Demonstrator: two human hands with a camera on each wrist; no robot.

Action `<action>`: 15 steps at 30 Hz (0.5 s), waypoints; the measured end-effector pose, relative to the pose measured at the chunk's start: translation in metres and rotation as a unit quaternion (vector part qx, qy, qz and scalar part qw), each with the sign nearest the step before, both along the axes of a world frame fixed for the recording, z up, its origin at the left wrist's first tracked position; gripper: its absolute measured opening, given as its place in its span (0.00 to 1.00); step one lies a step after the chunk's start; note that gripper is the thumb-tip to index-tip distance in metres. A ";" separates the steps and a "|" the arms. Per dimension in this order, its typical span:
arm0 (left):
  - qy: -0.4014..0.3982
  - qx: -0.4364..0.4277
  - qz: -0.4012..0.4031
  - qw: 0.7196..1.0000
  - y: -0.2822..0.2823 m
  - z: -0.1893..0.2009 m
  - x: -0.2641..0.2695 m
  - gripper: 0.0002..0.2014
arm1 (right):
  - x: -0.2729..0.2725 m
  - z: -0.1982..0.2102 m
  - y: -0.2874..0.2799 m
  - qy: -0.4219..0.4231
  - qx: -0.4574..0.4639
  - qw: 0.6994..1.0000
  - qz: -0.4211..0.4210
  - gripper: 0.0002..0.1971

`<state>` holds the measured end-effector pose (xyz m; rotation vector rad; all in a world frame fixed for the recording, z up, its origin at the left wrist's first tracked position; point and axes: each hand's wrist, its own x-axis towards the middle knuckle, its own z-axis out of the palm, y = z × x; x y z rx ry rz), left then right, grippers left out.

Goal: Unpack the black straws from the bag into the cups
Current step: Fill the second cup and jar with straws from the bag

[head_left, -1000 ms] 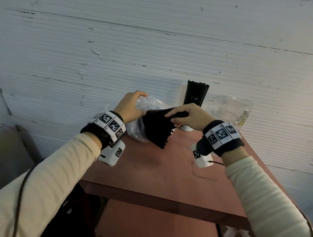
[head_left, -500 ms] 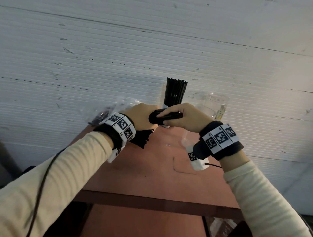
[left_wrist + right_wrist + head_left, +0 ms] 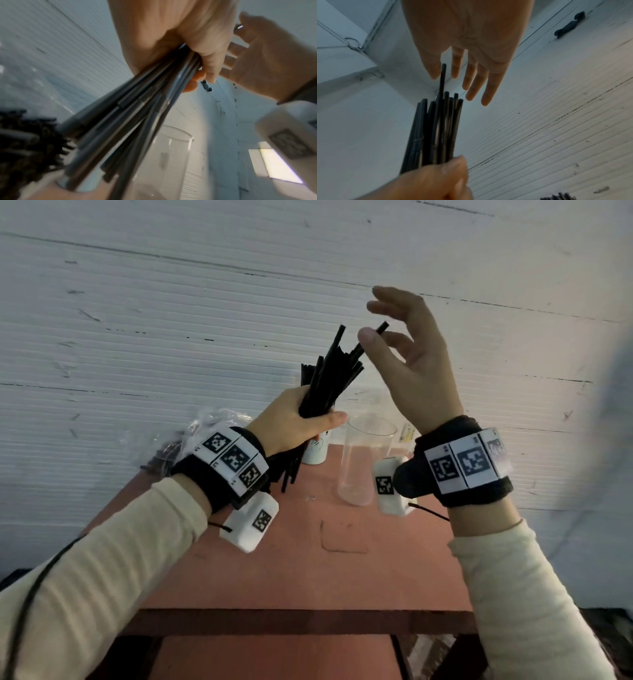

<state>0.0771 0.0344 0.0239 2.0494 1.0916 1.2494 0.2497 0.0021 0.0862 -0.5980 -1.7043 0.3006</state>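
hidden: white paper cup (image 3: 314,451) mostly behind the bundle of thin black plastic straws (image 3: 329,378); crinkled clear plastic bag (image 3: 209,424) blurred | pose: left hand (image 3: 291,422) fisted round the bundle, tilted; right hand (image 3: 407,354) raised, fingers spread loose

Red-brown table (image 3: 301,570): cups (image 3: 363,460), bag (image 3: 191,440).
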 end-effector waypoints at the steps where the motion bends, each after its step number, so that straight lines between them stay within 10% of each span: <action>1: -0.027 -0.014 -0.014 0.999 -0.001 -0.002 0.005 0.14 | -0.002 0.004 0.001 -0.008 0.008 1.000 -0.003 0.19; 8: -0.104 -0.149 -0.110 0.977 0.002 -0.038 0.023 0.09 | -0.019 -0.020 0.001 -0.283 -0.130 0.949 -0.052 0.27; 15: -0.109 -0.178 -0.113 0.971 0.005 -0.041 0.027 0.19 | -0.016 -0.040 0.016 -0.289 -0.031 0.956 -0.036 0.21</action>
